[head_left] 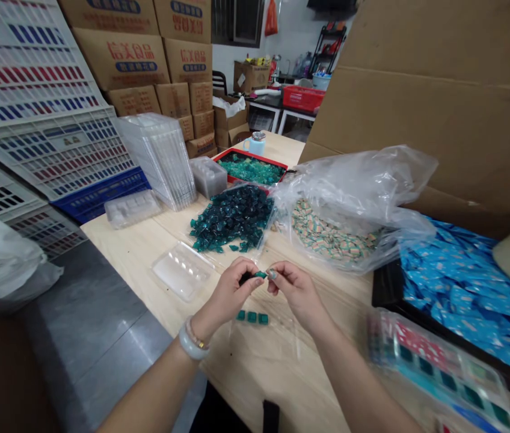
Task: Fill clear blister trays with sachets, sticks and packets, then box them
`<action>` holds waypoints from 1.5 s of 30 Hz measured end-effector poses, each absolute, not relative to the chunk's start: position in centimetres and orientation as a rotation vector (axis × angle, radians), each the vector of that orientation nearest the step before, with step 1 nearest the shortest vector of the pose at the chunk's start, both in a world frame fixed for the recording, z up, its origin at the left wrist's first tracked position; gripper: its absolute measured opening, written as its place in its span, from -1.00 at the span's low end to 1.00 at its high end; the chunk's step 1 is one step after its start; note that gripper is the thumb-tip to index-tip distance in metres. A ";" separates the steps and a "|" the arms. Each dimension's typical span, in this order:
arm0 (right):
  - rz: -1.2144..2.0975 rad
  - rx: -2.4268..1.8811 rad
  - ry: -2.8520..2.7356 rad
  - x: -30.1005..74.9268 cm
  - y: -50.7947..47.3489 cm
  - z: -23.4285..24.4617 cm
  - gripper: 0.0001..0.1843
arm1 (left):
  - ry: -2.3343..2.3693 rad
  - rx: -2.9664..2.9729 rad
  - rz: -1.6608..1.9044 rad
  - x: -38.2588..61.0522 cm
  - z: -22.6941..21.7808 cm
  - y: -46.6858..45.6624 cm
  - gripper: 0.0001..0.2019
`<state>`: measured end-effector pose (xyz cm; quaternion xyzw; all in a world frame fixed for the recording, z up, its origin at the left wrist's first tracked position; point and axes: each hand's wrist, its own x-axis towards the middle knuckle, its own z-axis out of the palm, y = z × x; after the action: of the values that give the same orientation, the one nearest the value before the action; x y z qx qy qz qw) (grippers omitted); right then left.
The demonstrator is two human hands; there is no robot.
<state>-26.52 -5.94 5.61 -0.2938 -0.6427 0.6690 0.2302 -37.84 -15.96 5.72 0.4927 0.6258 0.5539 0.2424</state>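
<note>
My left hand [236, 285], with a bracelet at the wrist, pinches a small dark green wrapped piece [260, 275] between thumb and forefinger. Meeting it from the other side, my right hand [291, 287] has its fingertips closed at the end of that piece. Below my hands, three green square pieces [252, 317] lie in a row, seemingly in a transparent plastic tray. Left of my left hand lies a transparent tray [183, 270] with a notched ridge. A heap of dark green wrapped pieces [233, 218] sits just beyond my hands.
A plastic bag [363, 186] of small patterned packets lies to the right, beside a black tray [387, 287] of blue packets. Filled transparent boxes [448, 373] stand near right. Stacked trays [160, 159], a red-rimmed tray [287, 168] and a blue mug [256, 144] stand farther back.
</note>
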 end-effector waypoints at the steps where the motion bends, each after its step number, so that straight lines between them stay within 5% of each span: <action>1: 1.892 -0.784 -1.742 -26.3 -6.2 6.1 -0.78 | 1.691 1.304 1.500 -37.9 5.6 -16.0 -0.88; 14: 1.984 -0.781 -1.911 -26.0 -6.0 6.9 -0.76 | 1.434 0.758 1.385 -37.6 6.8 -15.6 -0.74; 17: 1.684 -0.632 -2.259 -25.4 -5.8 7.4 -0.83 | 1.297 0.643 1.311 -37.8 7.2 -15.8 -0.70; 21: 0.874 -0.408 -2.675 -24.7 -6.0 8.1 -0.81 | 1.223 0.690 1.163 -37.8 7.1 -16.0 -0.65; 24: 0.649 -0.424 -2.721 -24.6 -6.5 7.7 -0.80 | 1.226 0.791 1.119 -37.6 6.7 -15.8 -0.63; 34: 0.695 -0.772 -2.443 -26.4 -4.1 5.1 -0.80 | 1.046 0.743 1.042 -35.8 7.0 -16.9 -0.58; 41: 1.507 -0.854 -1.995 -27.9 -1.1 5.9 -0.85 | 1.185 0.541 1.375 -36.1 5.6 -16.6 -0.66; 45: 1.469 -0.769 -1.872 -30.5 1.5 9.2 -0.81 | 1.406 0.530 1.461 -37.4 4.3 -16.0 -0.64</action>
<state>-30.52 1.48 9.18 -0.2919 -0.7105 0.5576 0.3149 -37.37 -16.01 4.34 0.2189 0.5811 0.6040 0.4995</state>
